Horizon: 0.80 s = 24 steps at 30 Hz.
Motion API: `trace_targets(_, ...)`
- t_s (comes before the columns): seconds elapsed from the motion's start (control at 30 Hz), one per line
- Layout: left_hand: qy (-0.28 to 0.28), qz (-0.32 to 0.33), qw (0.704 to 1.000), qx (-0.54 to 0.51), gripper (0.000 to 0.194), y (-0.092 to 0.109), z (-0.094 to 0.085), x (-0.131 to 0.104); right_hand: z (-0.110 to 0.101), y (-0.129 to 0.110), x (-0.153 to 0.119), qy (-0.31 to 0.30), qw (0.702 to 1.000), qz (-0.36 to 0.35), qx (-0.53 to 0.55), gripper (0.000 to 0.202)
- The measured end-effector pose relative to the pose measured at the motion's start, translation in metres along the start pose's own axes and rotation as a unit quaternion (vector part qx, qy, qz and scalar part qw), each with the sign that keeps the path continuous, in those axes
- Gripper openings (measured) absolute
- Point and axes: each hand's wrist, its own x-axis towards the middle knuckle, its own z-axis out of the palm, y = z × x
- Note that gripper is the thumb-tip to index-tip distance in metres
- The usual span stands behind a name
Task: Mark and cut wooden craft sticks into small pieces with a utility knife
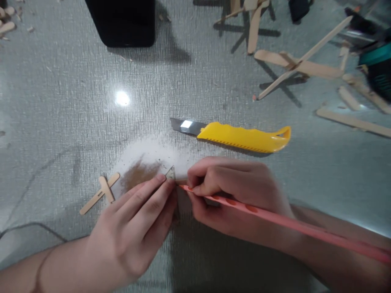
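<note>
My right hand (pixel 236 195) pinches a pink pencil (pixel 275 217) with orange ovals along it, its tip pointing left. My left hand (pixel 140 224) presses down on a small set square (pixel 171 173), of which only a corner with markings shows past the fingertips. The pencil tip lies close to the set square's edge, at a thin strip of wood (pixel 182 182) that my hands mostly cover. Just beyond my right hand lies a yellow utility knife (pixel 244 136) with its blade out to the left. Two crossed craft sticks (pixel 100 193) rest left of my left hand.
White and brown dust (pixel 143 162) covers the table around my fingertips. A black object (pixel 130 24) stands at the far edge. Joined craft sticks (pixel 299 65), loose sticks (pixel 354 122) and a teal-and-black object (pixel 377 67) lie at the upper right. A cable (pixel 36 224) runs at the left.
</note>
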Motion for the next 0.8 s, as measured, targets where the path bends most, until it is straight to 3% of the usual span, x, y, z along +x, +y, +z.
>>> trace_targets(0.47,-0.030,-0.013,0.999,-0.019,0.039,-0.001,0.001,-0.011,-0.001,-0.001,0.001,-0.001,1.000,-0.004,0.023,0.019)
trace_targets(0.8,-0.003,-0.020,0.999,-0.034,0.037,-0.001,0.005,-0.011,0.001,-0.003,-0.005,0.019,0.999,-0.021,-0.028,0.022)
